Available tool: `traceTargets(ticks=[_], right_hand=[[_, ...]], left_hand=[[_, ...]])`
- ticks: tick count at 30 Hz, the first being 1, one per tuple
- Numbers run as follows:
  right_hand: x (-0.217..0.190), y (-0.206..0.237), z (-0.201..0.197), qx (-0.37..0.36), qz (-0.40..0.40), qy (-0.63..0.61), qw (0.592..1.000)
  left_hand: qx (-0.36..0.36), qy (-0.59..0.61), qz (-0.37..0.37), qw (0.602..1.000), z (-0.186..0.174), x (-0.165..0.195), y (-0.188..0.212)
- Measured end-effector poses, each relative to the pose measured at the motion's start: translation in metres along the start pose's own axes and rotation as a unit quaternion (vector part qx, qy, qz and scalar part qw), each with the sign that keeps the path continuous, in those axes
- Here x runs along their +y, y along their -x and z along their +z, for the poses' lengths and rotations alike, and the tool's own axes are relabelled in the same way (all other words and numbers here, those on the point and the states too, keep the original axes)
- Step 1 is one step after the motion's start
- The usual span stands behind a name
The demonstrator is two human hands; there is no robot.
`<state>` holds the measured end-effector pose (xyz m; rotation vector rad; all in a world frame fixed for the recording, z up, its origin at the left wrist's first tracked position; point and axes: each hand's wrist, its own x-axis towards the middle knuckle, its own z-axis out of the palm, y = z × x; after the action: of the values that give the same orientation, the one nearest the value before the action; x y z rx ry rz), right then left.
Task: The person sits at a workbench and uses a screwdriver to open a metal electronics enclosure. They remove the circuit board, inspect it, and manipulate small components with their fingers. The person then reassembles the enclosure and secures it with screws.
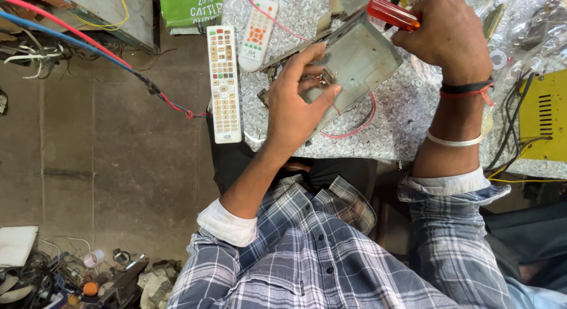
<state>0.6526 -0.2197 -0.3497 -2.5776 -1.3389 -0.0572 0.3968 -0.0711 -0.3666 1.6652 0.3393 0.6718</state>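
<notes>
Left hand [295, 102]: half curled, thumb and fingers pressed on a grey metal box [366, 58], fingertips pinching near a small shiny part [322, 80] on its face. Not a tight fist, more a holding claw.

Right hand [446, 34]: closed in a fist around a screwdriver with a red handle [393, 13]. Handle poking out to the left of the fist. Tip hidden, so cannot tell where it points.

Metal box lying tilted on the speckled table [401, 108], right in front of the body, between both hands. Thin red wire [354, 132] looping out from under it. 2 remotes just to the left: a long white remote [223, 78] hanging over the table edge and a shorter remote with orange buttons [258, 31]. Yellow box [546, 114] far right, with dark wires beside it.

Looks like work on the small part with the screwdriver. To do it well, probably best to:
- Press the box down flat so it cannot rock.
- Move fingertips a little away from the small part, clear of the tip.
- Stand the screwdriver straight on the screw before turning.
- Turn slowly, with a soft push.
- Watch the red wire so nothing snags it.
</notes>
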Motion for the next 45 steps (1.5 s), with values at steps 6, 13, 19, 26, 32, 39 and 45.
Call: traceTargets(ticks=[6,13,19,26,32,39,45], right_hand=[[-0.023,0.0,-0.025,0.063,-0.098,-0.144,0.983],[-0.073,-0.003,-0.033,-0.159,-0.122,-0.328,0.923],[-0.068,-0.004,-0.03,-0.159,-0.107,-0.335,0.923],[-0.048,-0.004,-0.037,-0.183,-0.064,-0.344,0.919],[-0.044,0.0,-0.035,-0.007,-0.021,-0.314,0.949],[-0.054,0.004,-0.033,0.068,0.066,-0.397,0.913],[-0.061,-0.004,-0.024,0.039,0.023,-0.414,0.909]], left_hand=[[0.042,-0.237,0.18,0.954,0.01,0.007,0.002],[0.031,-0.237,0.169,0.956,0.018,-0.002,0.004],[0.011,-0.165,0.172,0.971,0.016,-0.011,0.001],[0.067,-0.299,0.174,0.936,-0.031,0.001,0.002],[0.047,-0.378,0.127,0.916,-0.046,0.013,-0.001],[0.015,-0.403,0.129,0.906,-0.045,0.008,0.0],[0.015,-0.424,0.126,0.897,-0.039,-0.003,-0.001]])
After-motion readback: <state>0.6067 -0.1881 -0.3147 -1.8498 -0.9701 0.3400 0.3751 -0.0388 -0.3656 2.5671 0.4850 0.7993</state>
